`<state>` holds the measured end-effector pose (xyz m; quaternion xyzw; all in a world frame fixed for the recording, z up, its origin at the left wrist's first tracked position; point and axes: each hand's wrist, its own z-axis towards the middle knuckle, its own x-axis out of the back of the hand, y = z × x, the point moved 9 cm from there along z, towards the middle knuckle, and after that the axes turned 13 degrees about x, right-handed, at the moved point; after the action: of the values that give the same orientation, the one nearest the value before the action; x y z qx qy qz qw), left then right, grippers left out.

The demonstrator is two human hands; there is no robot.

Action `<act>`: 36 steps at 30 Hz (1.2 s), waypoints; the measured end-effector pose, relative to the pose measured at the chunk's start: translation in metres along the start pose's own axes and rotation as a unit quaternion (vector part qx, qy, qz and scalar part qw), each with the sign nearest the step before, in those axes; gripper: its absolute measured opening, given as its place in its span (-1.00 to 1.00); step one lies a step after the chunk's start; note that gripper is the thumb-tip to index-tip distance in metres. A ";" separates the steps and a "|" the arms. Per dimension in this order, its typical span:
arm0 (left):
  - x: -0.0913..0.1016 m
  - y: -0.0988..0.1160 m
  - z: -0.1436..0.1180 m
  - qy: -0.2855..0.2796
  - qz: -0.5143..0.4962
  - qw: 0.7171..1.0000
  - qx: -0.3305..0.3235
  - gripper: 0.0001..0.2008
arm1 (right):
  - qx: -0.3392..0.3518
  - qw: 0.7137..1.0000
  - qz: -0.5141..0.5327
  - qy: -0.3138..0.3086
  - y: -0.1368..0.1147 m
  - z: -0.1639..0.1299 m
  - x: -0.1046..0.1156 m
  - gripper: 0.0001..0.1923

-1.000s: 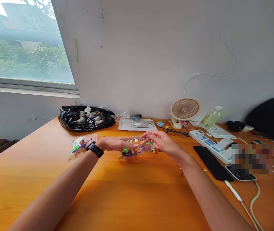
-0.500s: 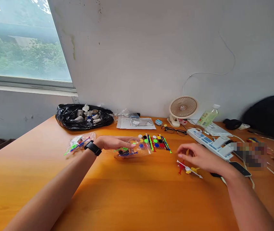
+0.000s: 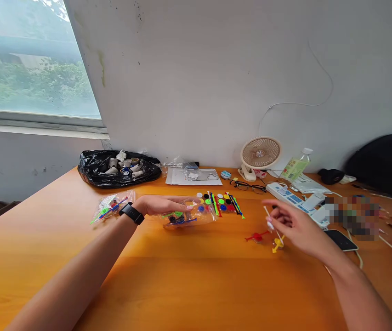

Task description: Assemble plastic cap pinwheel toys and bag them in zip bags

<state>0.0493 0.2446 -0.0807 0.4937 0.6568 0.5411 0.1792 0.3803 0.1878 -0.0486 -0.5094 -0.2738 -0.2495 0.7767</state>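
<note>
My left hand (image 3: 163, 205), with a black watch on its wrist, holds a clear plastic bag (image 3: 204, 215). Inside the bag lie small green, black and blue plastic pieces. Between the thumb and fingers of my right hand (image 3: 283, 218) is a thin white plastic arrow (image 3: 269, 218), tilted and lifted off the table. Under that hand, a red arrow piece (image 3: 257, 237) and a yellow arrow piece (image 3: 278, 244) rest on the wood. Beyond the bag, coloured discs (image 3: 221, 202) and coloured sticks (image 3: 237, 208) are laid out in groups.
Another filled clear bag (image 3: 109, 208) lies left of my left wrist. Along the wall are a black bag of tubes (image 3: 88, 172), white papers (image 3: 175, 177), a clip fan (image 3: 260, 153), glasses (image 3: 247, 186) and a bottle (image 3: 295, 166). A power strip (image 3: 281, 195) and phone (image 3: 341, 240) are at right.
My right hand has picked up the white arrow from beside the red and yellow pieces, which have shifted and turned. My left hand stays on the bag.
</note>
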 end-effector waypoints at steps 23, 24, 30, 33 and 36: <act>-0.027 0.015 0.004 -0.104 -0.225 0.969 0.021 -0.34 | 0.006 0.931 0.349 -0.104 -0.142 0.071 -0.108 -0.63; -0.027 0.017 0.003 -0.106 -0.225 0.968 0.016 -0.33 | 0.012 0.932 0.339 -0.130 -0.149 0.070 -0.109 -0.63; -0.021 0.034 -0.005 -0.083 -0.203 0.975 -0.027 -0.41 | 0.098 0.945 0.265 -0.165 -0.175 0.070 -0.097 -0.50; -0.002 0.048 -0.012 -0.014 -0.217 0.972 -0.088 -0.40 | 0.169 0.963 0.182 -0.105 -0.187 0.077 -0.075 -0.55; 0.015 0.051 -0.020 0.065 -0.273 0.949 -0.140 -0.31 | 0.251 0.952 0.169 -0.041 -0.210 0.080 -0.048 -0.68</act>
<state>0.0504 0.2428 -0.0243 0.2287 0.6943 0.5891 0.3444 0.1917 0.1925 0.0833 -0.3469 -0.2689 -0.0171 0.8984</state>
